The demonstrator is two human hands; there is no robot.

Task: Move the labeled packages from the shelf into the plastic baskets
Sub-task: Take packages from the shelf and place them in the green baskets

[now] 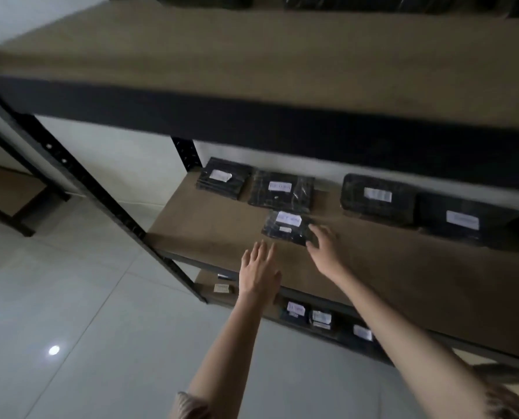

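Black small package: a dark wrapped package with a white label lies near the front of the middle shelf board, a little in front of the others.
Right hand: the right hand reaches over the board with fingers spread; the fingertips touch the near right corner of this package, but nothing is gripped yet.
Left hand: the left hand is flat and empty, fingers straight, over the front edge of the board, just beside the package and not touching it.
Other packages on this board: four more labeled ones lie toward the back, a left package, a second package, a bigger package and a far right package.
Lower shelf: some smaller labeled packages show under the board, partly hidden.
Top shelf: dark bundles at the upper edge, too cut off to tell what they are.
Baskets: no plastic basket is in view.
Progress: I judge the work is far from finished; at least five packages wait on this board, and more below. How many are already moved, I cannot tell.
Step in hand: it seems to be the picking up of the front package.
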